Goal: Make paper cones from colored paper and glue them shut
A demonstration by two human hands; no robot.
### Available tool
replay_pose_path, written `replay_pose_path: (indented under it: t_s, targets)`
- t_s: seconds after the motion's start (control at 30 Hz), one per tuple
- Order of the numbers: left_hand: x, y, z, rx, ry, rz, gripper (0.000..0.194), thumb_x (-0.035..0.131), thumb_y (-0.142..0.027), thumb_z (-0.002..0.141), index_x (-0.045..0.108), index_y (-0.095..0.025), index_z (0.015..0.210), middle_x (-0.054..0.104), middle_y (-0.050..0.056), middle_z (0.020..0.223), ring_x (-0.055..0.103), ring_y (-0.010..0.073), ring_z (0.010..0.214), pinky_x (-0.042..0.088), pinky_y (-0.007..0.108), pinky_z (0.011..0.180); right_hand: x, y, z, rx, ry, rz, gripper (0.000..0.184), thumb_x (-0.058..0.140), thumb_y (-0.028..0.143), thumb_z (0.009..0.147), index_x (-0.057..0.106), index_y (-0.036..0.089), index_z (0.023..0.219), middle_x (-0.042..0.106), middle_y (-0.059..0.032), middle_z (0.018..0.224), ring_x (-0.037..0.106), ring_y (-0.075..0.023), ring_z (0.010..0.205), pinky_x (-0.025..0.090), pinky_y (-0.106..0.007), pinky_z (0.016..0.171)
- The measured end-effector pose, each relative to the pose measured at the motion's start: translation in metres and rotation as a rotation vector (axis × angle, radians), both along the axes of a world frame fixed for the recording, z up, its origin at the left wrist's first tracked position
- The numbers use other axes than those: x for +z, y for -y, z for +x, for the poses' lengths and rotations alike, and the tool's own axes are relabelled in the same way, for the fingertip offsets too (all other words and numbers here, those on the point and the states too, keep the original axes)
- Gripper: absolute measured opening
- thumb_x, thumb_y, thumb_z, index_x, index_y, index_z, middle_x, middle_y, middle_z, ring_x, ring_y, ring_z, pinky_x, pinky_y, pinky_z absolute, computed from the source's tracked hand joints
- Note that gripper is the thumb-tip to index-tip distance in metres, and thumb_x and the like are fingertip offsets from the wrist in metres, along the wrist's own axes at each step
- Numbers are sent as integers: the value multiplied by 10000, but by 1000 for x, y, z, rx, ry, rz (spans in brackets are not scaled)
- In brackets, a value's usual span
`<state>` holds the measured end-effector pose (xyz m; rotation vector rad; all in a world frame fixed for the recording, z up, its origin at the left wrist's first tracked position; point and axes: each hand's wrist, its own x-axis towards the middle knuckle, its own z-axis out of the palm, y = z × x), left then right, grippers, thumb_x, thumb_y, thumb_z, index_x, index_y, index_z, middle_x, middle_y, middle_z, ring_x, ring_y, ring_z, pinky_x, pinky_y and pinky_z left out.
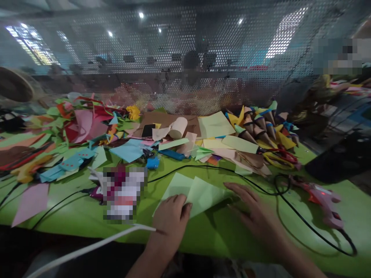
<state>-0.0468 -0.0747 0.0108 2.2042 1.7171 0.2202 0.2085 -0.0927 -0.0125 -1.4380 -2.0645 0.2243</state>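
Observation:
A folded sheet of light green paper (207, 193) lies in front of me on the green table. Over its lower left part is my left hand (171, 216), fingers curled and thumb pressed against the sheet. My right hand (246, 208) is at the paper's right edge, with fingers stretched and thumb apart; whether the fingertips touch the edge I cannot tell. A white cable (95, 247) runs up to my left wrist. To the right rests a pink glue gun (324, 200) with a lit red light.
Colored paper scraps (87, 123) pile up at the back left. Several paper cones (261, 125) stand at the back right. A black cord (203, 166) crosses behind the sheet. Left of my hands lies a purple-and-white package (116, 181). A perforated metal screen (174, 50) closes off the back.

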Motion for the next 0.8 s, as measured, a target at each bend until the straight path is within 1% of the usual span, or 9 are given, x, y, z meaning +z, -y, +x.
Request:
replay_pose_path:
  t_s: [0.07,0.13,0.23,0.33,0.37,0.57,0.67,0.8]
  targets:
    - [-1,-1,0,-5,-14,17,134,520,-211,947,612,-188,852,671,34,859,618,219,838,375,315,691,-1,6,0,42,97,91,427,540,250,923,533,242,1350,636,-98,1326,594,-252,1202,500,-422,970]
    - [-3,-1,0,-7,-19,30,139,519,-219,945,605,-195,839,667,34,854,618,226,845,375,315,692,-1,13,-2,103,191,131,469,549,224,915,508,260,1381,609,-77,1375,573,-246,1232,484,-419,983]
    - [-6,1,-1,-12,2,35,129,522,-226,937,604,-202,840,662,34,843,617,231,848,383,318,697,-2,22,-5,172,294,119,524,548,211,907,470,273,1422,566,-47,1430,543,-237,1276,471,-418,994]
    - [-11,0,-4,-5,83,5,71,545,-210,912,616,-209,910,667,33,889,615,228,872,405,323,726,-5,27,-6,211,359,93,560,552,201,893,455,281,1439,543,-22,1450,532,-228,1295,455,-421,1019]
    - [-13,0,-5,4,110,-8,77,555,-207,902,620,-212,943,667,35,900,615,227,876,413,326,735,-6,27,-5,218,370,89,574,555,194,887,450,283,1444,536,-15,1455,531,-222,1298,448,-418,1031]
    - [-24,-2,-9,57,160,-19,318,566,-220,869,607,-238,1183,662,43,864,626,238,853,456,347,731,-7,23,-2,243,373,79,631,592,233,868,419,282,1473,507,-5,1476,516,-213,1319,427,-393,1081]
    - [-23,-2,-8,48,172,-1,342,556,-226,871,610,-239,1209,670,44,849,636,238,846,479,356,745,-6,22,-2,245,385,77,674,598,211,837,411,287,1481,490,-8,1486,521,-228,1317,446,-401,1070]
    - [-17,-1,-4,76,181,9,347,555,-204,878,618,-226,1219,695,70,937,646,256,921,503,389,805,-6,21,-1,268,443,88,674,604,224,803,451,299,1455,455,-3,1502,539,-253,1300,498,-427,1019]
